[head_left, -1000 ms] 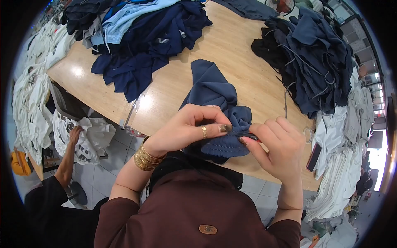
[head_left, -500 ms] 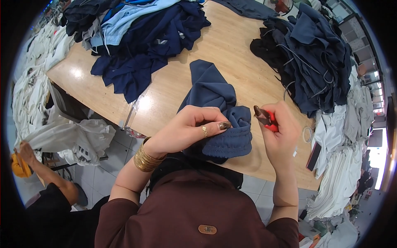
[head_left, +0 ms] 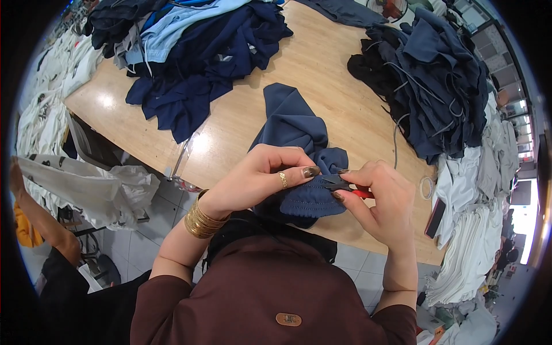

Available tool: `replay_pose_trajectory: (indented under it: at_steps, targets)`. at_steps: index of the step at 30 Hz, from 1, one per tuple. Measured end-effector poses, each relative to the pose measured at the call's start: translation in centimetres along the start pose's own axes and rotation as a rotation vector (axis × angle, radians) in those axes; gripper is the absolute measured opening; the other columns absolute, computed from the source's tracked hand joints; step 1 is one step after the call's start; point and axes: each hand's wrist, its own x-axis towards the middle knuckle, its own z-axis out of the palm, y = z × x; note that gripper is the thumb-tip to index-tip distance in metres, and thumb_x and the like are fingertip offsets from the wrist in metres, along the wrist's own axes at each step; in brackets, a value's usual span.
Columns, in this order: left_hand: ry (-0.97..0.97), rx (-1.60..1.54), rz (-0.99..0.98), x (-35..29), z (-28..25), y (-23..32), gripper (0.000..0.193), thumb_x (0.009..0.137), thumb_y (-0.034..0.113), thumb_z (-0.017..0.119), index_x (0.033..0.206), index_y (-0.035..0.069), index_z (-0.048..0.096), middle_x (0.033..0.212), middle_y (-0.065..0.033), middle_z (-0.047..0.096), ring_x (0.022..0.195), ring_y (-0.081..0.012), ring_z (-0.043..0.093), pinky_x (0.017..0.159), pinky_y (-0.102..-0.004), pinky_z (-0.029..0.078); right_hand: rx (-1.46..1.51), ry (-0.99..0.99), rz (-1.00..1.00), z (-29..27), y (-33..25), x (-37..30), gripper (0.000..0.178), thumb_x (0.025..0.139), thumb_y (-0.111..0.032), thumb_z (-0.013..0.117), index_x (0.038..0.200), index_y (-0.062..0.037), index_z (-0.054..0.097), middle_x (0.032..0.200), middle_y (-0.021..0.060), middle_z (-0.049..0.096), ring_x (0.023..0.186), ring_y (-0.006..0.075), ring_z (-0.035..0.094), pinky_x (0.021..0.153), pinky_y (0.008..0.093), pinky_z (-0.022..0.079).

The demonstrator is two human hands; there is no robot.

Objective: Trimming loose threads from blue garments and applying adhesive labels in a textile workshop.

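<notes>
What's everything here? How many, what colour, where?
Table: one, pale wood, centre
Stitched garment: one, slate blue, table's near edge
Snips: one, dark and red, at the garment
Left clothes pile: one, mostly navy, far left
Right clothes pile: one, slate and black, far right
White garments: many, white, both sides
Ring: one, pale, table's right edge
Flat slab: one, dark, near the ring
Fan: one, reddish, top edge
Co-worker's arm: one, black sleeve, far left
Shirt: one, brown, worn
Bracelets: several, gold, left wrist
Left hand: one, dark nails, holding the garment
Right hand: one, dark nails, gripping the snips
</notes>
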Motion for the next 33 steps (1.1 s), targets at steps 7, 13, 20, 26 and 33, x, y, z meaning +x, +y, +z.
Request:
replay_pose_trajectory:
  at_steps: [7,13,20,26,33]
  targets:
    - [0.005,-0.019,-0.008,0.0,0.0,-0.2,0.016,0.092,0.011,0.055,0.096,-0.003,0.062,0.087,0.0020,0.060,0.081,-0.0029,0.050,0.075,-0.0190,0.041,-0.083,0.078,-0.017,0.3,0.6,-0.2,0.022,0.070,-0.012,0.075,0.086,-0.0063,0.061,0.068,0.0037,0.055,0.057,0.0192,0.052,0.051,0.0293,0.040]
    - [0.014,-0.054,-0.003,0.0,-0.1,-0.2,0.016,0.092,0.010,0.054,0.097,-0.003,0.061,0.087,0.0015,0.060,0.082,-0.0031,0.051,0.075,-0.0192,0.042,-0.023,0.074,-0.015,0.2,0.4,-0.3,0.023,0.069,-0.011,0.075,0.086,-0.0062,0.061,0.067,0.0038,0.055,0.057,0.0192,0.051,0.050,0.0288,0.039]
    - [0.018,-0.036,-0.011,0.0,-0.1,-0.3,0.016,0.092,0.009,0.054,0.098,-0.003,0.061,0.086,0.0020,0.059,0.082,-0.0031,0.050,0.075,-0.0190,0.041,0.000,0.028,-0.045,0.0,0.1,-0.3,0.023,0.068,-0.011,0.076,0.085,-0.0059,0.061,0.068,0.0037,0.056,0.057,0.0196,0.052,0.050,0.0288,0.039]
    - [0.019,-0.044,0.006,-0.1,-0.4,-0.6,0.015,0.092,0.009,0.053,0.097,-0.002,0.061,0.087,0.0021,0.058,0.082,-0.0031,0.050,0.076,-0.0188,0.041,0.052,0.094,0.075,0.2,0.4,-0.4,0.026,0.068,-0.011,0.076,0.089,-0.0061,0.063,0.070,0.0037,0.056,0.060,0.0187,0.054,0.055,0.0270,0.043]
    - [-0.002,0.031,0.040,-0.5,-1.0,-0.3,0.014,0.093,0.009,0.052,0.094,-0.002,0.059,0.087,0.0024,0.055,0.080,-0.0035,0.048,0.074,-0.0188,0.040,0.810,-0.280,0.381,1.3,4.5,-0.9,0.017,0.075,-0.006,0.072,0.086,-0.0011,0.060,0.088,0.0018,0.055,0.076,0.0100,0.052,0.068,0.0208,0.042]
